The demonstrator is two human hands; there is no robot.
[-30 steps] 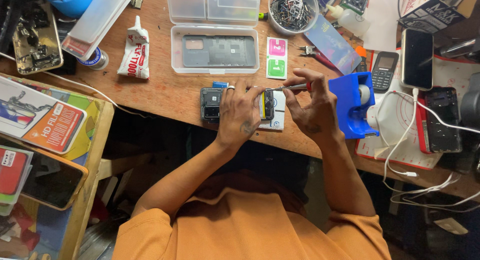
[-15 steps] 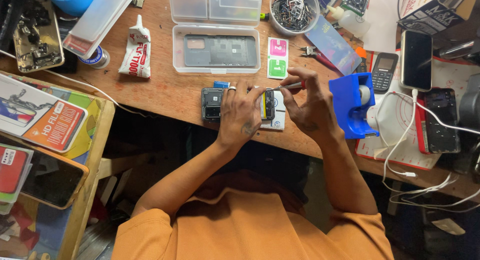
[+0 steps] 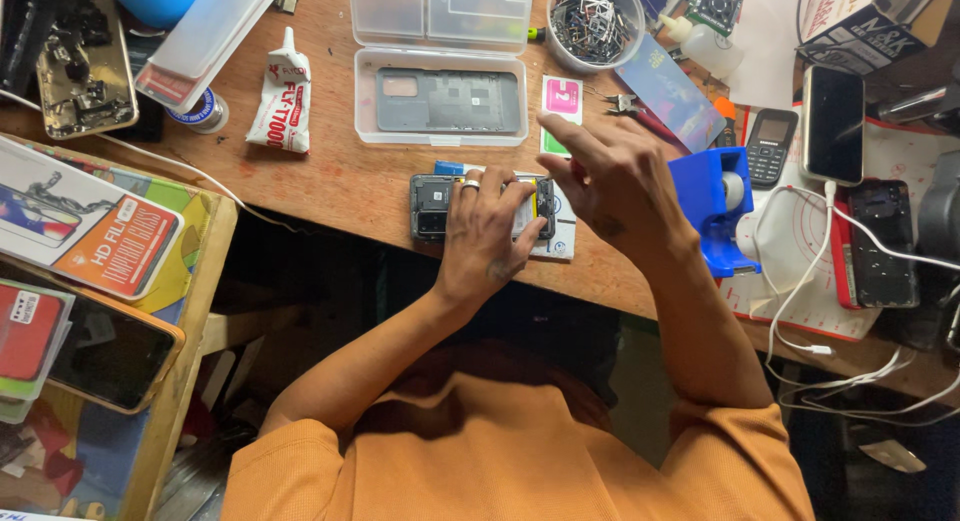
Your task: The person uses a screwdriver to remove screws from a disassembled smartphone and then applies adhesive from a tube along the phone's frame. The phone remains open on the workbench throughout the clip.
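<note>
Single head-worn view, looking steeply down from above the person's own orange-shirted shoulders. It faces forward across the wooden counter (image 3: 330,181), whose near edge crosses mid-frame, at close arm's-reach range. A side shelf (image 3: 190,311) shows at left. No second view to compare.

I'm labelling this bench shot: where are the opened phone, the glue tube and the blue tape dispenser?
opened phone (image 3: 432,207), head view, on its exposed camera end.
glue tube (image 3: 281,99), head view, middle of the white body.
blue tape dispenser (image 3: 706,193), head view, on its blue side wall.
</note>
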